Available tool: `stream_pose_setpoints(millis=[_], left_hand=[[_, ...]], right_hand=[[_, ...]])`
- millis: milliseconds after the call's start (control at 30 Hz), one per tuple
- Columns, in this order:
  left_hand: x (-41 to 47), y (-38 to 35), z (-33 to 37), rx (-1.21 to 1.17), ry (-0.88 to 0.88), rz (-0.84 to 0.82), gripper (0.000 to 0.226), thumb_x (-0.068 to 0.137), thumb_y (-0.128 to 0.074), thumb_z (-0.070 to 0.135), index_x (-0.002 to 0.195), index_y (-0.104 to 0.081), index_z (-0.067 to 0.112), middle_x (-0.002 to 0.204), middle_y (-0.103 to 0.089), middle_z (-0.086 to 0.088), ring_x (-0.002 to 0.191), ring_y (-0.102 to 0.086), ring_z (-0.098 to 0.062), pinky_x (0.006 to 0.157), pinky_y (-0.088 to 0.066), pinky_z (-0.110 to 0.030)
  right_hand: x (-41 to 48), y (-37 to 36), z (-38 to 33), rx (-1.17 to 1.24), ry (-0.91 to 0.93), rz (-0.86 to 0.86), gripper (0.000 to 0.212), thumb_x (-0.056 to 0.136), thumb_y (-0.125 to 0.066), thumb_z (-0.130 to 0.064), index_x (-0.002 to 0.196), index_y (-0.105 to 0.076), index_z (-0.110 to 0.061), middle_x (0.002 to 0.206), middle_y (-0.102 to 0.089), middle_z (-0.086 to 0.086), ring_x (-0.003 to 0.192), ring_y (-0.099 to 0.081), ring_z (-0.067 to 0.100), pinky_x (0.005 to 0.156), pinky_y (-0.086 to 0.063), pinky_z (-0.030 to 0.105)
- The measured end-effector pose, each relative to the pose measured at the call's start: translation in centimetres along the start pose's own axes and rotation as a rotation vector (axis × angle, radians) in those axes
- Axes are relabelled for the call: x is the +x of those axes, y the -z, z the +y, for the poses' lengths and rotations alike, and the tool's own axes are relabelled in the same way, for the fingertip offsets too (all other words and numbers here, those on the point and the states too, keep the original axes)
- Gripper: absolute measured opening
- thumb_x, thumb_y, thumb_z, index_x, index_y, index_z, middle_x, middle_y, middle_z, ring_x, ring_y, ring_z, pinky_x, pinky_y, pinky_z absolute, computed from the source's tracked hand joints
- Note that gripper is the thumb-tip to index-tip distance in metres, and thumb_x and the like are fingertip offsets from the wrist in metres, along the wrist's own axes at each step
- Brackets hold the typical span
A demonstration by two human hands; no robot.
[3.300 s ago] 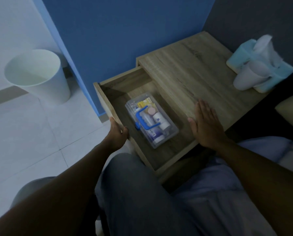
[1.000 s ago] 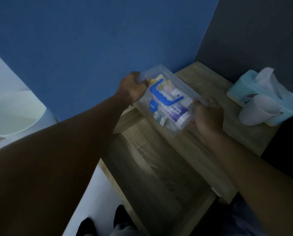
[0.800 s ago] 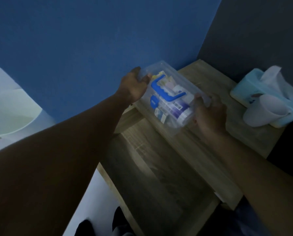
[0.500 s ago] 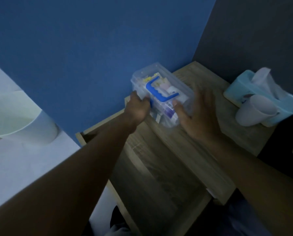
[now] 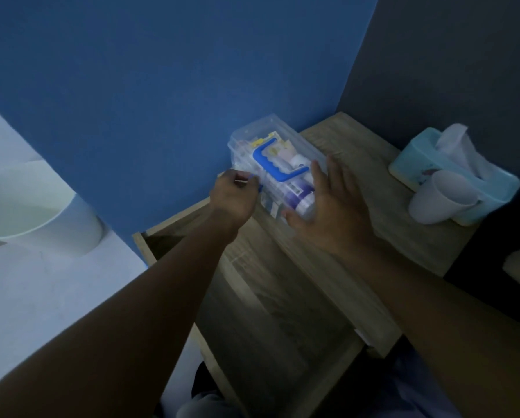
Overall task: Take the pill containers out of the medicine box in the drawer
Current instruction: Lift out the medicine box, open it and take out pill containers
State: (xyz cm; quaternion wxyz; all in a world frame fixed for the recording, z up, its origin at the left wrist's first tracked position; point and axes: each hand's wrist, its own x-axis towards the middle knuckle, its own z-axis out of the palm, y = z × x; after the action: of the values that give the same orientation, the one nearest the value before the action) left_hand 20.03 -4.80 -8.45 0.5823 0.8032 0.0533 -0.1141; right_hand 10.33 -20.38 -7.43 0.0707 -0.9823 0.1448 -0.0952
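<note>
White waste bin [image 5: 38, 212] on the floor at far left. Open drawer [image 5: 271, 312] of the wooden bench [image 5: 403, 236] in the middle, dim inside. Left hand [image 5: 234, 200] clenched at the near-left edge of the clear medicine box [image 5: 271, 155], fingertips pinching something small there. Medicine box lying on the bench top by the blue wall, blue handle [image 5: 278, 164] on the lid, pill containers [image 5: 298, 194] seen inside. Right hand [image 5: 331, 209] released, fingers spread against the right side of the box. Tissue box [image 5: 452, 176] and 1 white cup [image 5: 437, 200] further right.
</note>
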Motion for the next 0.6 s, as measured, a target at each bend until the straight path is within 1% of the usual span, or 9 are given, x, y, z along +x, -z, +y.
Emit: stream_pose_setpoints(millis=[67,133,167,233,300,367,433,533,600], left_hand=[[-0.7,0.2,-0.9,0.026,-0.065,-0.003,0.017,0.090,-0.056,0.024,0.103,-0.068,0.023,0.101,-0.073,-0.003,0.091,-0.072,-0.022,0.084,-0.060,-0.043],[-1.4,0.5,-2.0,0.233,-0.210,-0.026,0.033,0.097,-0.049,0.025,0.127,-0.062,0.021,0.113,-0.072,-0.007,0.093,-0.069,-0.018,0.078,-0.057,-0.032],[-1.6,0.6,-2.5,0.377,-0.277,-0.056,0.041,0.099,-0.044,0.027,0.139,-0.052,0.022,0.118,-0.069,-0.008,0.092,-0.066,-0.016,0.074,-0.051,-0.026],[-2.0,0.6,-3.0,0.597,-0.321,-0.157,0.055,0.101,-0.038,0.029,0.155,-0.025,0.026,0.120,-0.063,-0.014,0.089,-0.058,-0.016,0.073,-0.043,-0.026],[-2.2,0.5,-3.0,0.710,-0.334,-0.248,0.068,0.100,-0.040,0.026,0.158,-0.005,0.024,0.127,-0.060,-0.018,0.093,-0.056,-0.020,0.077,-0.044,-0.033],[-2.4,0.6,-2.8,0.736,-0.328,-0.323,0.076,0.100,-0.044,0.021,0.159,0.004,0.018,0.153,-0.040,-0.019,0.125,-0.052,-0.030,0.099,-0.046,-0.039],[-2.6,0.7,-2.3,0.749,-0.289,-0.363,0.080,0.099,-0.046,0.018,0.158,0.009,0.015,0.167,-0.004,-0.010,0.152,-0.018,-0.029,0.121,-0.026,-0.040],[-2.7,0.7,-1.7,0.798,-0.297,-0.348,0.081,0.098,-0.046,0.016,0.157,0.009,0.012,0.167,0.011,-0.006,0.154,0.005,-0.023,0.125,-0.009,-0.038],[-2.4,0.9,-1.3,0.859,-0.329,-0.328,0.081,0.097,-0.044,0.015,0.156,0.010,0.009,0.166,0.013,-0.008,0.154,0.009,-0.022,0.125,-0.005,-0.036]], right_hand=[[0.0,-0.1,-0.1,-0.021,0.004,-0.010,0.108,0.075,-0.049,-0.080,0.157,-0.014,-0.019,0.165,-0.015,0.014,0.151,-0.019,0.035,0.115,-0.030,0.052],[0.0,-0.1,-0.2,-0.026,0.000,-0.022,0.109,0.076,-0.052,-0.078,0.158,-0.012,-0.018,0.166,-0.013,0.015,0.152,-0.017,0.035,0.117,-0.028,0.052],[0.0,-0.1,-0.3,-0.026,0.002,-0.026,0.109,0.077,-0.053,-0.077,0.158,-0.012,-0.018,0.166,-0.012,0.015,0.152,-0.016,0.036,0.118,-0.027,0.052],[-0.1,0.1,-0.3,-0.027,0.010,-0.018,0.107,0.078,-0.052,-0.076,0.158,-0.013,-0.017,0.166,-0.012,0.016,0.152,-0.015,0.036,0.119,-0.026,0.052],[-0.2,0.2,-0.5,-0.034,0.014,-0.014,0.105,0.080,-0.051,-0.074,0.158,-0.013,-0.016,0.166,-0.011,0.016,0.152,-0.015,0.037,0.119,-0.025,0.051],[-0.1,0.4,-0.7,-0.046,-0.001,-0.051,0.105,0.081,-0.050,-0.074,0.159,-0.009,-0.017,0.167,-0.006,0.015,0.153,-0.011,0.035,0.120,-0.022,0.050],[0.2,0.8,-0.9,-0.041,-0.017,-0.113,0.107,0.081,-0.053,-0.074,0.159,-0.004,-0.018,0.167,-0.001,0.013,0.154,-0.006,0.034,0.122,-0.018,0.049],[0.8,2.1,-1.0,0.050,-0.041,-0.189,0.111,0.079,-0.061,-0.069,0.159,-0.002,-0.019,0.168,-0.001,0.012,0.154,-0.004,0.033,0.123,-0.020,0.049],[1.1,3.1,-1.1,0.130,-0.029,-0.191,0.111,0.076,-0.068,-0.064,0.158,-0.008,-0.019,0.165,-0.015,0.012,0.152,-0.017,0.034,0.119,-0.029,0.050]])
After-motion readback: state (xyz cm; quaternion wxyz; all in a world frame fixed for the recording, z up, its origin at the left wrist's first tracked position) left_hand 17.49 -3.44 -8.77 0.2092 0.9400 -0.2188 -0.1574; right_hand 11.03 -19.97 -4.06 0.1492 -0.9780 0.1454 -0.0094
